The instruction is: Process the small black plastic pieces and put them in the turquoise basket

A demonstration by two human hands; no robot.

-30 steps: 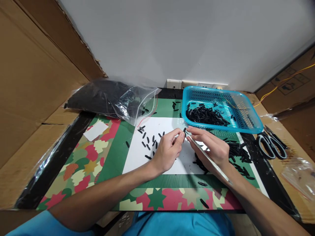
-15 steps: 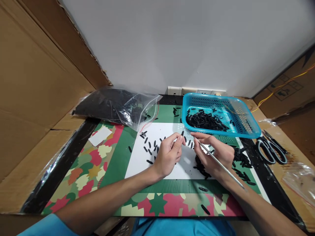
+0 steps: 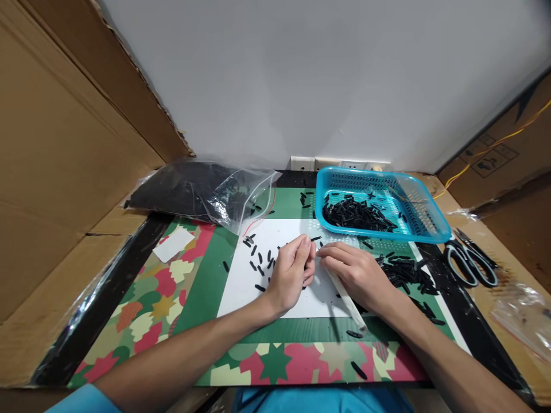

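My left hand (image 3: pixel 295 269) is closed above the white paper (image 3: pixel 241 292), thumb pressed against the curled fingers. A small black elongated piece (image 3: pixel 316 238) shows at its fingertips, lying nearly level and seemingly pinched there. Close by on the right, my right hand (image 3: pixel 355 269) is closed around a slender pale tool (image 3: pixel 349 304), whose blunt end slants down toward me. The tool's tip is hidden by the fingers, which almost meet the left hand. Loose black pieces (image 3: pixel 260 269) are scattered left of my hands, and a heap of them (image 3: pixel 407 272) lies to the right.
A blue basket (image 3: pixel 383 234) with many black pieces stands at the back right. At the back left lies a clear zip bag (image 3: pixel 193 192) full of black material. Scissors (image 3: pixel 469 264) and a crumpled plastic bag (image 3: pixel 523 318) are at the right. Cardboard walls (image 3: pixel 64 143) flank the table.
My right hand has moved left to the left hand and turned palm-down, its tool swinging to a steeper slant. The black piece at my left fingertips has tipped from upright to nearly level.
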